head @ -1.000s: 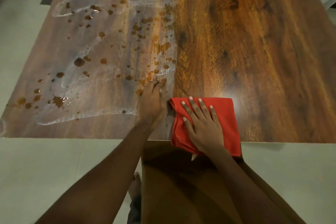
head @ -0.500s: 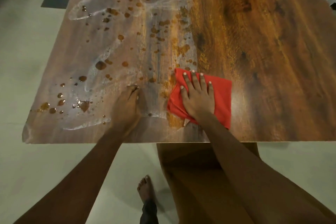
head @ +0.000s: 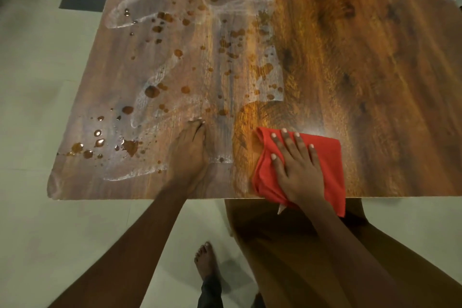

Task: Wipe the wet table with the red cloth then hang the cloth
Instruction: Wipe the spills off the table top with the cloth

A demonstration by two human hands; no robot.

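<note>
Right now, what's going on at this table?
A person is wiping the wooden table. The right hand presses flat on the red cloth at the near edge, part of it hanging over. The left hand rests on the wet side. The left half carries droplets and streaks; the right half looks dry.

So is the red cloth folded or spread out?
Folded. The red cloth shows doubled layers at one edge under the right hand, and overhangs the near edge of the table.

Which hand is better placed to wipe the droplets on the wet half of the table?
Probably the right hand: it presses flat on the red cloth, beside the wet patch with droplets. The left hand rests bare on the table, holding nothing.
</note>
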